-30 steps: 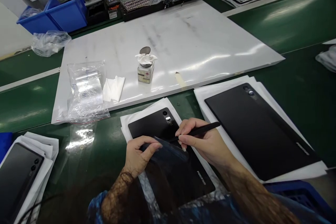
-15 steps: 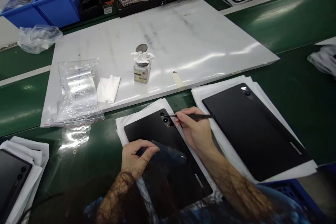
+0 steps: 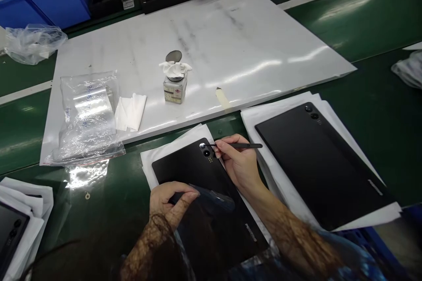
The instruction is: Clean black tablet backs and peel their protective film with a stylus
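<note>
Head view: right hand point(image 3: 239, 164) fingers pinched on black tweezers point(image 3: 242, 145), tip at camera lens point(image 3: 202, 145) of black tablet point(image 3: 187, 173), lens at 9 o'clock from fingertips; left hand point(image 3: 166, 202) thumb, forefinger nipping clear film point(image 3: 214, 198) over tablet back; second tablet point(image 3: 316, 162) close at 3 o'clock; open green mat point(image 3: 108, 202) at 9 o'clock; white board point(image 3: 250, 44) edge at 12.

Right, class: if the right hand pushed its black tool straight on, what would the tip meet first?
Probably the upper camera lens of the middle tablet: the black tool in the right hand points left at it, tip close; depth is unclear.
</note>
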The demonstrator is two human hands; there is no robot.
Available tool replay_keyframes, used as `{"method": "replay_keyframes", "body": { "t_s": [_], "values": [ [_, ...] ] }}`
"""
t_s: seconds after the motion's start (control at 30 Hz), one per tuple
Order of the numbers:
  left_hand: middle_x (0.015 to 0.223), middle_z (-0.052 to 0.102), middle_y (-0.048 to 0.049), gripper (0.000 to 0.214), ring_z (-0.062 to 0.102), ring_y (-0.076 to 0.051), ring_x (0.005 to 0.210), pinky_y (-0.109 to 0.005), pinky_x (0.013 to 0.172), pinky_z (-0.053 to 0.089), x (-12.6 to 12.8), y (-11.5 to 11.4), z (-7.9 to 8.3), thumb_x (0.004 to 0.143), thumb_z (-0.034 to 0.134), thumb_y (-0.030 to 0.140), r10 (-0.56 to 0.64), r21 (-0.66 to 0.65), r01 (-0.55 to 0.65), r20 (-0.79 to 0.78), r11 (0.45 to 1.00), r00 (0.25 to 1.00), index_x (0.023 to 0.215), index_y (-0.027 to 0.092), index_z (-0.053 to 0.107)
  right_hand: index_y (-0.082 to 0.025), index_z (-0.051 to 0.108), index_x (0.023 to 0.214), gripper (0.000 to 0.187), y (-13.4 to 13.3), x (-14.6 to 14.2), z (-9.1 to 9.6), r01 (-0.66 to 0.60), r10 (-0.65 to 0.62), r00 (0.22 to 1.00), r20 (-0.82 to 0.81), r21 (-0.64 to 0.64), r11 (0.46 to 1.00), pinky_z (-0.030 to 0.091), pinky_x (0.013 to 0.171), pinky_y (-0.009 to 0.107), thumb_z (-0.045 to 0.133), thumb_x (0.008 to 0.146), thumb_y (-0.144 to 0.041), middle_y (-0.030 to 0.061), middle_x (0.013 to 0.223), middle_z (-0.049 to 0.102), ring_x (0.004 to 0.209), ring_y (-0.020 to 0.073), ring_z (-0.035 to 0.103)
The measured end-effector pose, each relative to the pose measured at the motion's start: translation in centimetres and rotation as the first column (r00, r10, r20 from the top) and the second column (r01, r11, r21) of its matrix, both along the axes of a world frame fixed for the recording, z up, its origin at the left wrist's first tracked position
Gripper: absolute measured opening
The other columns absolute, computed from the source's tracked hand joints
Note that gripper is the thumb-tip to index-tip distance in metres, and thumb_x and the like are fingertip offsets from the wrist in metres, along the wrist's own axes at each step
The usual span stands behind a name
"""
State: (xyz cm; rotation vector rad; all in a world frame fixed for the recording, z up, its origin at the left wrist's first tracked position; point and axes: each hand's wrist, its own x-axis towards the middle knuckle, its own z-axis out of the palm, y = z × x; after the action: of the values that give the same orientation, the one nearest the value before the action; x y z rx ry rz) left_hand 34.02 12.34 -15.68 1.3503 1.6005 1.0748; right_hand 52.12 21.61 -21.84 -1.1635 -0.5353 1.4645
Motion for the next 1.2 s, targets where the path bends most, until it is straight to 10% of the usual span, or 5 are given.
{"method": "replay_keyframes", "body": {
  "t_s": [0.67, 0.87, 1.2],
  "values": [
    [0.062, 0.077, 0.0064, 0.009, 0.073, -0.016, 0.058, -0.021, 0.056, 0.057, 0.0, 0.3, 0.0, 0.073, 0.067, 0.030, -0.008, 0.036, 0.008, 0.001, 0.999, 1.000, 0.067, 0.028, 0.072, -0.027, 0.078, 0.071, 0.042, -0.6, 1.3, 1.0, 0.055, -0.053, 0.998, -0.018, 0.137, 0.989, 0.064, 0.062, 0.022, 0.117, 0.061, -0.040, -0.0036, 0.081, 0.079, 0.065, 0.0111, 0.072],
    [0.062, 0.077, 0.0065, 0.008, 0.073, -0.018, 0.059, -0.023, 0.057, 0.058, 0.0, 0.4, 0.3, 0.073, 0.067, 0.031, -0.014, 0.039, 0.014, 0.007, 0.999, 1.000, 0.067, 0.029, 0.072, -0.026, 0.085, 0.077, 0.026, -2.2, 4.3, 3.6, -0.468, 0.466, 0.882, 0.072, 0.251, 0.847, 0.062, 0.047, 0.028, 0.108, 0.081, -0.038, 0.0014, 0.081, 0.080, 0.050, 0.0145, 0.071],
    [0.064, 0.076, 0.0087, 0.008, 0.072, -0.019, 0.060, -0.025, 0.057, 0.058, -0.1, 0.3, 0.3, 0.074, 0.066, 0.032, -0.024, 0.018, 0.024, 0.022, 1.000, 0.999, 0.068, 0.034, 0.071, -0.025, 0.084, 0.075, 0.027, -2.8, 3.9, 3.6, -0.523, 0.519, 0.850, 0.088, 0.243, 0.817, 0.058, 0.045, 0.028, 0.107, 0.080, -0.039, 0.0012, 0.080, 0.079, 0.048, 0.0147, 0.069]
  ]
}}
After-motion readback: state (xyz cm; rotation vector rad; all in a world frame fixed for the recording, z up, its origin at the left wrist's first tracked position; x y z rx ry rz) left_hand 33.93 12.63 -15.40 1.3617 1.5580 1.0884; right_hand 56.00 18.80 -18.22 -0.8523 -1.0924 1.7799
